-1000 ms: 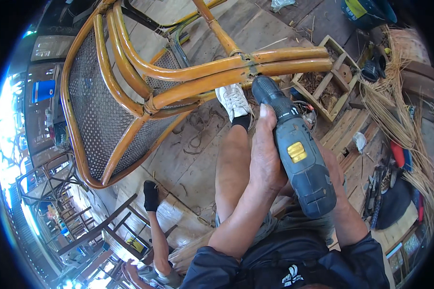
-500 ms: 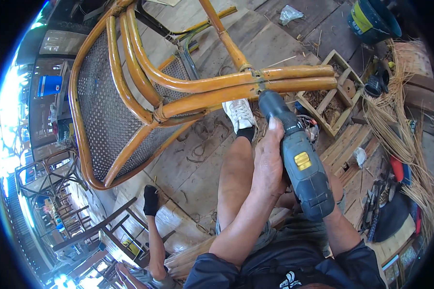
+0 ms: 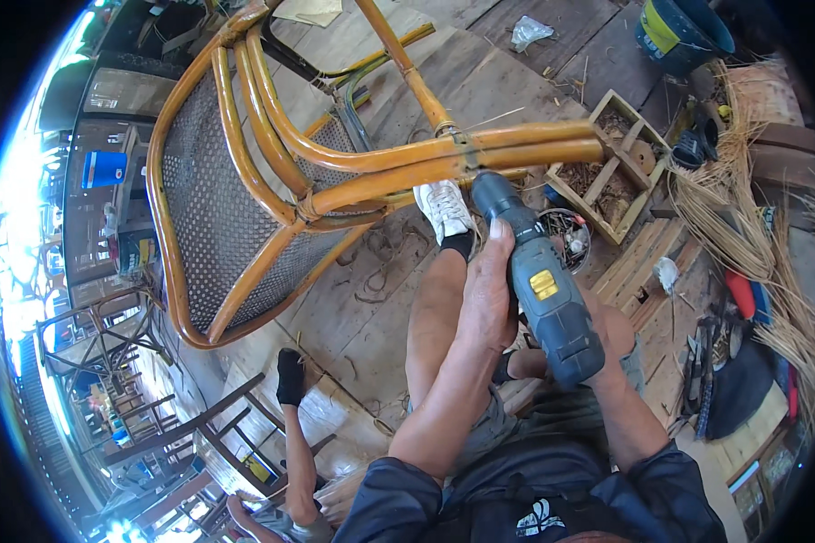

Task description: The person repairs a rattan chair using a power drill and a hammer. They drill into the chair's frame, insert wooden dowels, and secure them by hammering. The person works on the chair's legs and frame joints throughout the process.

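— How is the grip on the drill [image 3: 539, 285]?

— The left hand [image 3: 491, 291] lies flat along the drill's left flank, fingers wrapped over the body, pressed against it. The right hand [image 3: 612, 333] is mostly hidden behind the handle; I cannot tell how its fingers sit, though it appears to hold the handle from behind.

— What has changed in the last second?

— The drill has kept its aim. Its nose is against the rail [image 3: 516, 149] as before, at about the same spot, just right of the dark binding. The hands have not shifted on it. The whole view has slid a little, so the head has moved more than the tool. I judge the drilling is steady and under way, not just starting or ending.

— And the chair [image 3: 235, 199] itself?

— It lies tipped on the floor [image 3: 353, 308], up and left of the drill. Glossy orange-brown rattan poles curve around a dark woven mesh seat. Two poles run side by side toward the drill, lashed together at the joint.

— Anything else near the drill?

— A foot in a white shoe [image 3: 445, 208] is braced just left of its nose, under the rail. A wooden tray [image 3: 611, 172] with compartments sits right of it, and loose cane strips [image 3: 743, 226] beyond that.
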Motion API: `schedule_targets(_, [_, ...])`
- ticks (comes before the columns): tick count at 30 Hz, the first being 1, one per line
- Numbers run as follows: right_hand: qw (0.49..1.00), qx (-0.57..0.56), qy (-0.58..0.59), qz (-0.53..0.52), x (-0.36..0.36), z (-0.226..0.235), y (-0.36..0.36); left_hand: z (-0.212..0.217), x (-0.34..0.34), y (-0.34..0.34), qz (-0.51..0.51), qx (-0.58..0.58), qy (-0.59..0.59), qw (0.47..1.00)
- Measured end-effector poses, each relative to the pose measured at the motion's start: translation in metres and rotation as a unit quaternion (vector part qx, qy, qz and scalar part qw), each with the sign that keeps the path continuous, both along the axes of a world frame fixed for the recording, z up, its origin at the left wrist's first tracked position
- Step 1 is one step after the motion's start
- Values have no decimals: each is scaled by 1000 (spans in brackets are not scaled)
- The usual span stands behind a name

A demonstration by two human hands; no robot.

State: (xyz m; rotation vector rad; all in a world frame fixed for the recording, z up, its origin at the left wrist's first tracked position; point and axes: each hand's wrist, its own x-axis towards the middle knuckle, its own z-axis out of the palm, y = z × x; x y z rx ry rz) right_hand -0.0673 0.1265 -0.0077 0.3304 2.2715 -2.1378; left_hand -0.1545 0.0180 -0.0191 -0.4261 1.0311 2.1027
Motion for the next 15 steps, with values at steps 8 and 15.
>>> schedule_targets(8, [990, 121, -69, 13, 119, 21, 12, 48, 104, -7, -56, 109, -33, 992])
schedule_targets(15, [944, 288, -159, 8, 233, 83, 47, 22, 189, 17, -249, 51, -43, 966])
